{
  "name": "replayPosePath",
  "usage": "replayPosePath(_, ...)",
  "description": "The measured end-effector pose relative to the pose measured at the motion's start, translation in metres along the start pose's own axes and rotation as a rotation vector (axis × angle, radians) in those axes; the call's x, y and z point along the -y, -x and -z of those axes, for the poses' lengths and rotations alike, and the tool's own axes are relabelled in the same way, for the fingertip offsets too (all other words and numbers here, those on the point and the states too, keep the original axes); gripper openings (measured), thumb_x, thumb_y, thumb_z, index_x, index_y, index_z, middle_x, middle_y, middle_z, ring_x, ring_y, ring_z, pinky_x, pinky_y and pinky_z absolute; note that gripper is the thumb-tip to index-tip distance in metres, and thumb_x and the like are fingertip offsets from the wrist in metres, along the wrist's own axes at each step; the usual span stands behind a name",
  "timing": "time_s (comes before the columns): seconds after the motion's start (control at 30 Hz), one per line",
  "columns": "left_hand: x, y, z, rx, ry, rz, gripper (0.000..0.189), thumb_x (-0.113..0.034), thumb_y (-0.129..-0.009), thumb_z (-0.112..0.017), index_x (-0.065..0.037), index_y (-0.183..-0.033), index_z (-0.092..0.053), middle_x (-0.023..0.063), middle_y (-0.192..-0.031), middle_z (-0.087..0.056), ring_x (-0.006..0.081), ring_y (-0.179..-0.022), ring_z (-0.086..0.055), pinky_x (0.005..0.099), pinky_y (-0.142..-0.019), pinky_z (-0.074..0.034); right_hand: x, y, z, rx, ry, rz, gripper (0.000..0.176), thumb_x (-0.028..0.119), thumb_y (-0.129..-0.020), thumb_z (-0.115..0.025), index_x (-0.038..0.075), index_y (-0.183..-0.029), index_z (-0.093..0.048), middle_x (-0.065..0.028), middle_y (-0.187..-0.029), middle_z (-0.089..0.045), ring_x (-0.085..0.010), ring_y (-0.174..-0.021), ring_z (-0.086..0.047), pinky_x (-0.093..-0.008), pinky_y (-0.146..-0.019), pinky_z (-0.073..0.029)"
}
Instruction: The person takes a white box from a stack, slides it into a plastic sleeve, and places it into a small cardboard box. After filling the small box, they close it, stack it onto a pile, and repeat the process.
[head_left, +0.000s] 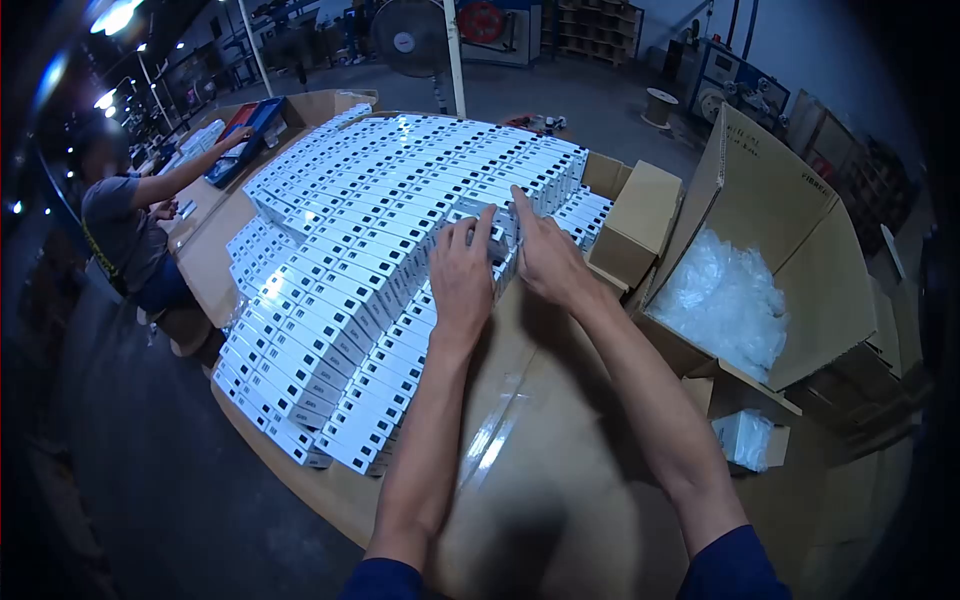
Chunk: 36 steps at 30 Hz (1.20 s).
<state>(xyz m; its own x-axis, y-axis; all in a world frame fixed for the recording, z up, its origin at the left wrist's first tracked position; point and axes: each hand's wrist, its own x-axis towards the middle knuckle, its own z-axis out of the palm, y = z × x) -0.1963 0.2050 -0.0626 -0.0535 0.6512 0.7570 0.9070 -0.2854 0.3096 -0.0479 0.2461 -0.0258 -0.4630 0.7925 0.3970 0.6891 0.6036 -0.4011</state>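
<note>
Many slim white boxes (370, 215) with small black squares near their ends stand in tight, stepped rows on the brown table. At the right front of these rows, my left hand (463, 268) has its fingers bent over a few white boxes (478, 208). My right hand (550, 255) presses against the other side of the same boxes, its index finger stretched along them. The two hands are close together, with the boxes between them. My fingers partly hide the gripped boxes, so their number cannot be made out.
A large open carton (800, 270) holds clear plastic bags (725, 300) on the right. Next to the rows stands a closed brown box (640, 220). A smaller box (745, 440) with plastic sits lower right. Another person (135, 210) works at the left by a blue tray (245, 140).
</note>
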Motion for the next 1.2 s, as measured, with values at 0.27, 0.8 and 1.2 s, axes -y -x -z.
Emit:
replayPosePath(0.27, -0.007, 0.006, 0.031, -0.093, 0.111, -0.008, 0.034, 0.006, -0.077, -0.072, -0.005, -0.108, -0.072, 0.0152, -0.115, -0.06, 0.0321, -0.112, -0.059, 0.0425, -0.097, -0.046, 0.004, 0.043, 0.021, -0.125, -0.31, -0.148, 0.076, -0.002, -0.094, -0.046, 0.01, -0.163, -0.017, -0.0341, -0.148, -0.046, -0.0323, -0.118, -0.065, -0.0417, -0.098, -0.053)
replayPosePath(0.8, -0.213, 0.075, 0.096, 0.177, 0.76, -0.275, 0.049, 0.009, -0.076, -0.072, -0.006, -0.122, -0.063, 0.0167, -0.121, -0.064, 0.033, -0.114, -0.065, 0.044, -0.09, -0.057, 0.011, 0.259, 0.161, -0.253, -1.08, -0.344, 0.024, 0.004, -0.105, -0.053, -0.001, -0.127, -0.062, -0.0047, -0.122, -0.065, -0.0106, -0.103, -0.062, -0.0283, -0.082, -0.057)
replayPosePath(1.2, -0.312, -0.056, -0.153, 0.63, 0.29, -0.743, 0.026, -0.024, -0.085, -0.078, -0.001, -0.097, -0.075, 0.0221, -0.088, -0.072, 0.038, -0.087, -0.071, 0.0474, -0.08, -0.057, -0.076, 0.272, 0.275, -0.654, -0.067, -0.43, 0.031, 0.004, -0.095, -0.06, 0.013, -0.122, -0.071, -0.0188, -0.1, -0.06, -0.0314, -0.084, -0.061, -0.0389, -0.079, -0.051)
